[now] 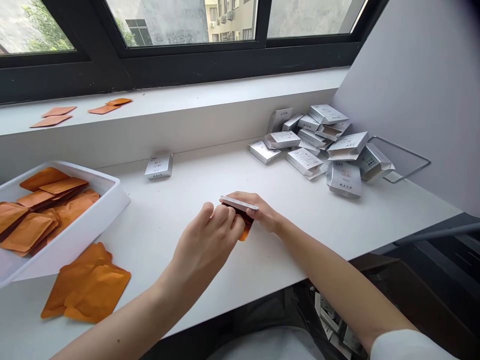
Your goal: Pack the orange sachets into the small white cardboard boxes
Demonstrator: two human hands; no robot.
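My right hand (260, 212) holds a flat white carton (239, 203) from beneath, above the middle of the white desk. The carton's dark inner side shows under its white edge. An orange sachet (245, 233) sticks out below it, partly hidden by my fingers. My left hand (210, 240) sits just to the left, its fingers closed against the carton and covering one end. How far the sachet sits inside the carton is hidden.
A white tray (120, 197) of orange sachets stands at left, with more sachets (88, 285) on the desk before it. Several white cartons (318, 145) lie heaped at back right near a wire stand (408, 157). A lone carton (159, 165) sits at the back.
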